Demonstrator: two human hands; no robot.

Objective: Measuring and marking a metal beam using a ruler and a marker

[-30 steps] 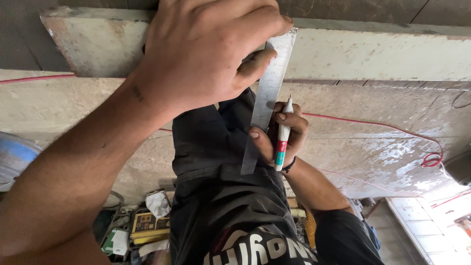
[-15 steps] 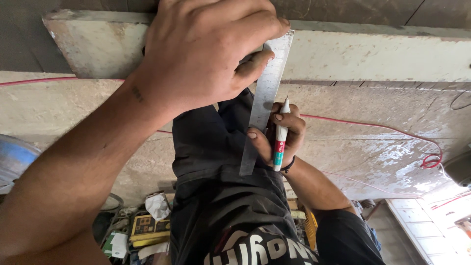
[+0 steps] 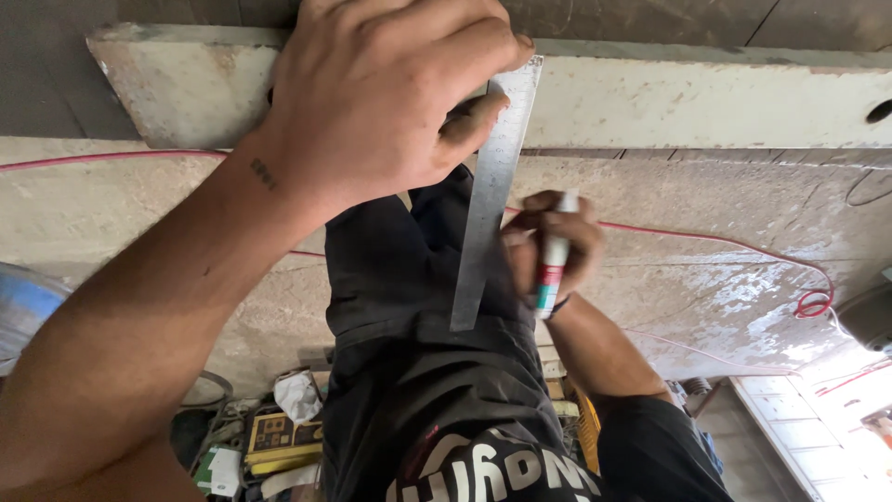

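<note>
Left hand (image 3: 381,102) presses closed over the top of a steel ruler (image 3: 490,200), pinning it against a pale painted beam (image 3: 697,102); right hand (image 3: 553,246) grips a white marker (image 3: 554,256) just beside the ruler's lower half.

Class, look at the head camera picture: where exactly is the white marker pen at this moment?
The marker pen is right of centre, gripped upright in the right hand, just right of the steel ruler that the left hand presses onto the pale board.
</note>
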